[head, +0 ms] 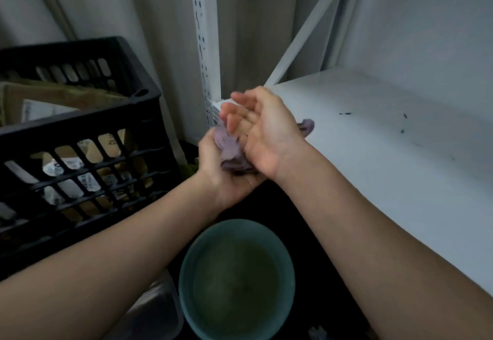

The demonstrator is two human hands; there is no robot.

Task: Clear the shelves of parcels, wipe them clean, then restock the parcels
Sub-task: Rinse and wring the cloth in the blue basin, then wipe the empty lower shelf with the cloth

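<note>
Both hands are meeting over the teal basin (pixel 186 273), the left hand (pixel 221 176) gripping a bunched purple cloth (pixel 229 150) while the right hand (pixel 262 128) is pressing it with straight fingers, beside the white shelf (pixel 386 139), parcels (pixel 80 152) sitting in the black crate (pixel 88 123).

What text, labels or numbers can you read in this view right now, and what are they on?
No text here is legible.
White shipping labels on the parcels seen through the black crate: print is there, too blurred to read.
White label on the cardboard parcel at the crate's top: blurred, unreadable.
Dark specks on the white shelf: marks, not writing.
Purple cloth, teal basin: no text visible.
</note>
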